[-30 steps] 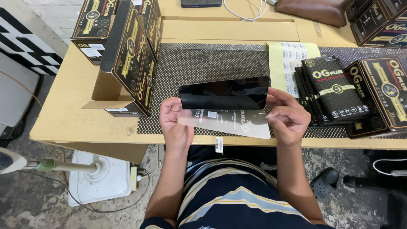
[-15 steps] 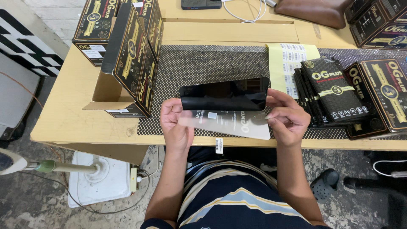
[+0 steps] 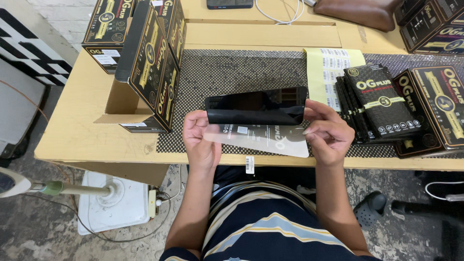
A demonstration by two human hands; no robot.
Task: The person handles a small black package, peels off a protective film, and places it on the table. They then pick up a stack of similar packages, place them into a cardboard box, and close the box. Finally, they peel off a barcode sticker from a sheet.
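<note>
Both hands, left [image 3: 199, 140] and right [image 3: 328, 135], pinch the ends of a glossy black rectangular glass sheet [image 3: 256, 105] above its translucent sleeve [image 3: 261, 140], over the table [image 3: 77, 140] edge. Sheet appears withdrawn; boxing remains.

Even, bright daylight; soft shadows under the pale wooden table [image 3: 87, 140]; faint glare on the glossy black glass sheet [image 3: 256, 106]; focus sharp throughout.

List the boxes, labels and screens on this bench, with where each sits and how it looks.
Open carton: bench left, black with gold print, brown flap out.
Flat packets: stacked right of mat, black, gold band.
Label sheet: under that stack, pale yellow with white stickers.
Dark glass panel: held between left hand and right hand, glossy black rectangle.
Clear film: below it, translucent.
</note>
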